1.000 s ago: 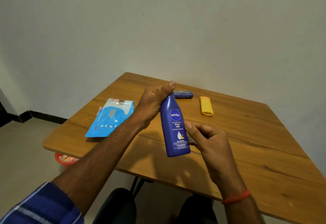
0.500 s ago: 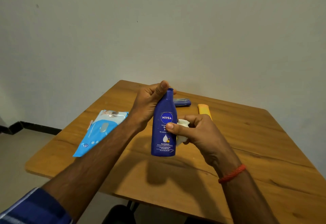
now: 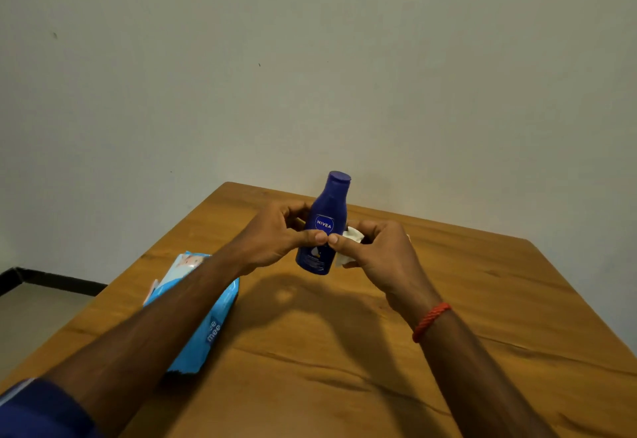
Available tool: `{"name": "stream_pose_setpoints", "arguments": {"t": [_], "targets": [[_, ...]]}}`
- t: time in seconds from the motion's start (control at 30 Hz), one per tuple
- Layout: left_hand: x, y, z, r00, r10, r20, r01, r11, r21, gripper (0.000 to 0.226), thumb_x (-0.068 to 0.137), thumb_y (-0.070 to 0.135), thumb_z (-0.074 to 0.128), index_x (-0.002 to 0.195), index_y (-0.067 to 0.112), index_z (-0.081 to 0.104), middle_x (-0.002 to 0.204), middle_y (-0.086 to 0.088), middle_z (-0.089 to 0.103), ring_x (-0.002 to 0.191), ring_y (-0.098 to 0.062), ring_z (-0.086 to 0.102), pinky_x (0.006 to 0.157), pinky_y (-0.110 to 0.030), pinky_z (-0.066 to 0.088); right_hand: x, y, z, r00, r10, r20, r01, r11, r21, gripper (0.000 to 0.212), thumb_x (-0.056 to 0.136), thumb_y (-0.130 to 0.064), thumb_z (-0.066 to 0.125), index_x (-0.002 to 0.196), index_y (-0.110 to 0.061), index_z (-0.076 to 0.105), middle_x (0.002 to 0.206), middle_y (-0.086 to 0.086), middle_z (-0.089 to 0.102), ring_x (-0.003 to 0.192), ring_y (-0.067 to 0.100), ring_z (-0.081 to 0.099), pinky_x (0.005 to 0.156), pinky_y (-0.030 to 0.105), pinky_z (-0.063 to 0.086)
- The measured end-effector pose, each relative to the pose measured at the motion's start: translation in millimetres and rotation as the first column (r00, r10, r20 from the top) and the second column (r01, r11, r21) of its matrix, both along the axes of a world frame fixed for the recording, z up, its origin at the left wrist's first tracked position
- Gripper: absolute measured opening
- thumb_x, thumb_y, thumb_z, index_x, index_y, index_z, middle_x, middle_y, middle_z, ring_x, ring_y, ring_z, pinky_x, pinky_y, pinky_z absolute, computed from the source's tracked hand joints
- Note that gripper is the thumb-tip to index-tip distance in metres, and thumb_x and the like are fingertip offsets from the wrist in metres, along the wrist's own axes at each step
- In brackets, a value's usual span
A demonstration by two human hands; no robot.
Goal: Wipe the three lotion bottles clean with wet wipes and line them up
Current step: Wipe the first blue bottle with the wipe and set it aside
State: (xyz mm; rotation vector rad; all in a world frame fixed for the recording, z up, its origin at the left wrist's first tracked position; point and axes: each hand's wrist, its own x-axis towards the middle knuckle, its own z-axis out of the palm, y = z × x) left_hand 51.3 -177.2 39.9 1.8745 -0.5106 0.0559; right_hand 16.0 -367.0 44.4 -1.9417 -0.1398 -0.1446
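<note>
A dark blue Nivea lotion bottle (image 3: 327,217) is held upright above the wooden table (image 3: 482,334), cap up. My left hand (image 3: 275,241) grips its left side, thumb across the label. My right hand (image 3: 382,255) presses a crumpled white wet wipe (image 3: 350,243) against the bottle's right side, its thumb meeting the left thumb on the front. The other two bottles are hidden behind my hands.
A light blue wet-wipe pack (image 3: 203,317) lies on the table's left part, partly under my left forearm. A plain wall stands right behind the table's far edge. The floor and a dark skirting board (image 3: 51,281) show at the left.
My left hand slid from the bottle's neck down to its middle. Both hands and the bottle moved farther out over the table. The small blue and yellow bottles went out of sight behind my hands.
</note>
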Motion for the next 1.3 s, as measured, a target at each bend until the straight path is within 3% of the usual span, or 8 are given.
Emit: {"name": "stream_pose_setpoints", "arguments": {"t": [0.2,0.47,0.63,0.73,0.87,1.07,1.17,1.3], "targets": [[57,6,-4,0.989,0.141,0.050,-0.143,0.989,0.036,0.037,0.079,0.025,0.078,0.113,0.020,0.065,0.100,0.006,0.073,0.090,-0.011,0.071,0.074,-0.023,0.058,31,-15,0,0.998,-0.005,-0.058,0.005,1.000,-0.002,0.023,0.084,-0.026,0.076,0.104,-0.014,0.074,0.090,0.001,0.073,0.076,0.012,0.069,0.059,0.018,0.054],[153,24,-25,0.940,0.340,0.000,-0.340,0.940,0.012,0.039,0.084,0.019,0.075,0.121,0.012,0.063,0.109,-0.004,0.072,0.099,-0.020,0.069,0.089,-0.042,0.058,53,-40,-9,0.990,0.096,-0.101,-0.107,0.988,-0.108,0.020,0.082,-0.024,0.075,0.102,-0.025,0.072,0.101,-0.002,0.071,0.082,0.014,0.070,0.059,0.017,0.055],[203,30,-40,0.922,0.387,0.023,-0.386,0.913,0.133,0.043,0.084,0.017,0.076,0.124,0.010,0.061,0.110,-0.004,0.069,0.096,-0.018,0.066,0.073,-0.021,0.050,63,-60,-27,0.985,0.103,-0.137,-0.127,0.975,-0.180,0.022,0.081,-0.028,0.077,0.102,-0.029,0.073,0.095,-0.006,0.074,0.084,0.012,0.071,0.073,0.028,0.062],[223,34,-51,0.911,0.412,0.025,-0.410,0.896,0.174,0.045,0.083,0.016,0.076,0.124,0.008,0.061,0.108,-0.005,0.069,0.092,-0.018,0.064,0.069,-0.018,0.046,72,-65,-38,0.978,0.110,-0.178,-0.147,0.967,-0.210,0.029,0.080,-0.029,0.077,0.109,-0.027,0.073,0.101,-0.007,0.074,0.087,0.011,0.071,0.077,0.034,0.062],[240,38,-62,0.924,0.382,0.014,-0.375,0.899,0.227,0.049,0.082,0.013,0.076,0.128,0.006,0.059,0.114,-0.008,0.069,0.099,-0.019,0.064,0.072,-0.017,0.046,83,-66,-48,0.977,0.127,-0.174,-0.164,0.962,-0.218,0.028,0.080,-0.027,0.077,0.107,-0.028,0.074,0.100,-0.010,0.074,0.085,0.006,0.070,0.072,0.026,0.061],[256,35,-77,0.906,0.421,-0.039,-0.412,0.900,0.147,0.049,0.087,0.005,0.069,0.134,0.005,0.053,0.115,-0.003,0.062,0.105,-0.019,0.061,0.059,-0.014,0.044,104,-55,-57,0.982,0.139,-0.126,-0.163,0.964,-0.211,0.026,0.079,-0.030,0.076,0.106,-0.029,0.074,0.099,-0.010,0.073,0.086,0.009,0.069,0.069,0.023,0.060],[264,33,-83,0.902,0.429,-0.040,-0.424,0.900,0.101,0.049,0.089,0.004,0.068,0.135,0.007,0.052,0.112,0.002,0.060,0.097,-0.013,0.061,0.051,-0.009,0.045,117,-50,-61,0.992,0.110,-0.069,-0.123,0.963,-0.241,0.025,0.081,-0.027,0.076,0.106,-0.031,0.072,0.103,-0.012,0.071,0.088,0.006,0.066,0.064,0.013,0.053],[276,30,-91,0.919,0.393,-0.037,-0.391,0.919,0.060,0.051,0.089,0.002,0.067,0.137,0.009,0.052,0.114,0.002,0.063,0.094,-0.011,0.062,0.052,-0.009,0.048,127,-44,-67,0.994,0.109,-0.023,-0.111,0.957,-0.266,0.026,0.081,-0.027,0.077,0.106,-0.031,0.073,0.103,-0.015,0.069,0.090,0.003,0.064,0.065,0.011,0.051]]}}
